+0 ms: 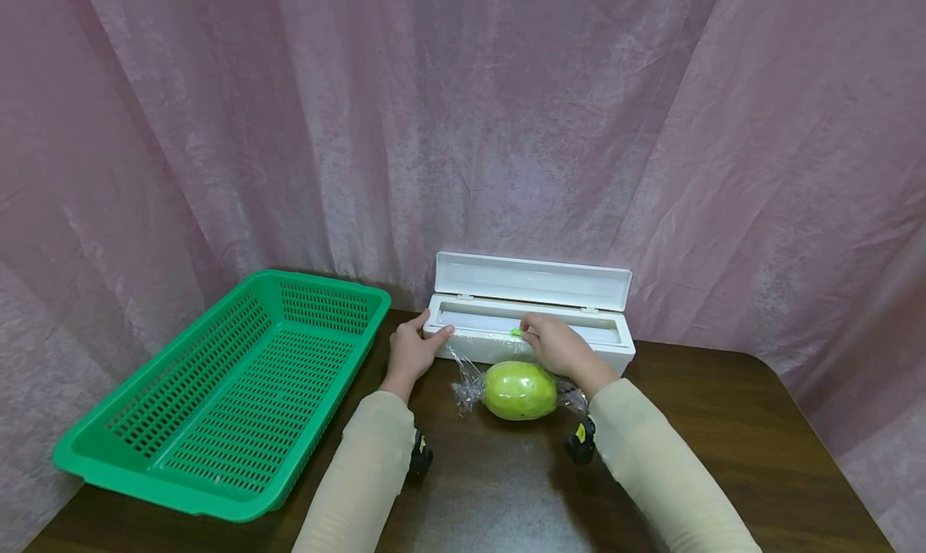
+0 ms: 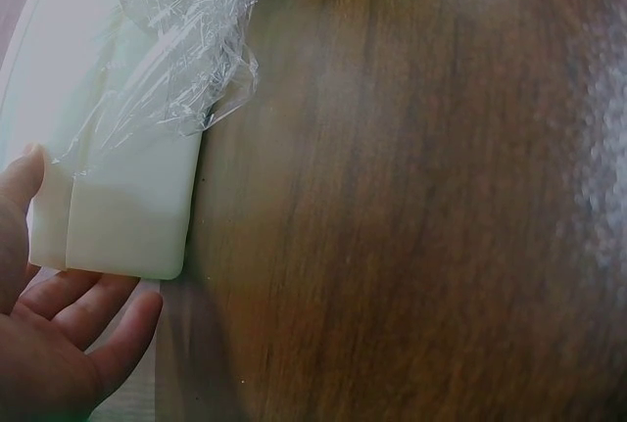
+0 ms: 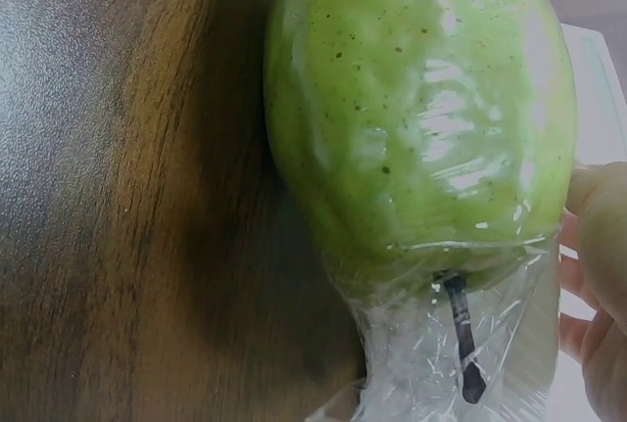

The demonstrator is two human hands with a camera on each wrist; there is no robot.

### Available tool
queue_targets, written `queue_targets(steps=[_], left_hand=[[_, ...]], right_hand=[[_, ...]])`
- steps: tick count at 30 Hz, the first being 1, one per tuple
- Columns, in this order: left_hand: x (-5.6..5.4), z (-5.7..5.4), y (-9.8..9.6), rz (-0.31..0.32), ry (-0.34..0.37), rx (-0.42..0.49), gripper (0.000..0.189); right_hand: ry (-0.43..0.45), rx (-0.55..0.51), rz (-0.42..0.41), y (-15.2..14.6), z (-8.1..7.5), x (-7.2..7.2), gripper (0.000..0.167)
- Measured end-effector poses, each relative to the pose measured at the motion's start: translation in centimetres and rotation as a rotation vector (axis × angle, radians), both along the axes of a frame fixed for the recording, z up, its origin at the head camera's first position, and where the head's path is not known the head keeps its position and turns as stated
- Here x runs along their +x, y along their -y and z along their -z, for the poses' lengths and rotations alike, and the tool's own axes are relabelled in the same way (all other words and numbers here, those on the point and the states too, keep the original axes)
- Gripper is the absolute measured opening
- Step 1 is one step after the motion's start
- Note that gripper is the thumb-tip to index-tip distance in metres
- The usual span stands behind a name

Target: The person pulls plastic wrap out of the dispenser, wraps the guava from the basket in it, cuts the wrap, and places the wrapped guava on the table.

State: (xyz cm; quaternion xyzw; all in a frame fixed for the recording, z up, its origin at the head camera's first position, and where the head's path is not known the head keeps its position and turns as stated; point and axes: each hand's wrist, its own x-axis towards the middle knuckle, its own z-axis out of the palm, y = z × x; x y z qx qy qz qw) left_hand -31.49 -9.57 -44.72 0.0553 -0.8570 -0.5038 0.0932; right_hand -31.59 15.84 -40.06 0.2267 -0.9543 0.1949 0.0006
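A white cling film dispenser [image 1: 470,348] stands near the back of the table with its hinged lid raised. My left hand [image 1: 411,352] grips its left end, thumb on the top front edge and fingers around the end, as the left wrist view shows. At the front rim, my right hand [image 1: 563,346] pinches a small bright green slide cutter [image 1: 516,332]. Just before the dispenser lies a green oval fruit [image 1: 519,391] wrapped in clear film [image 2: 196,40], bunched at both ends. A strand stretches from the left bunch to the dispenser. In the right wrist view, a dark stem [image 3: 462,334] shows through the film.
A large green plastic basket [image 1: 271,501] with slotted walls stands on the left of the brown wooden table [image 1: 723,424]. Pink curtains [image 1: 506,135] hang right behind the table and the dispenser's raised lid. The table's rounded corner is at the back right.
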Motion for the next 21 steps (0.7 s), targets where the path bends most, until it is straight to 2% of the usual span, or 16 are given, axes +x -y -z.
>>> queue_targets(steps=[21], left_hand=[[0.22, -0.37, -0.02, 0.0, 0.008, -0.007, 0.07]], right_hand=[[-0.017, 0.001, -0.004, -0.37, 0.11, -0.02, 0.016]])
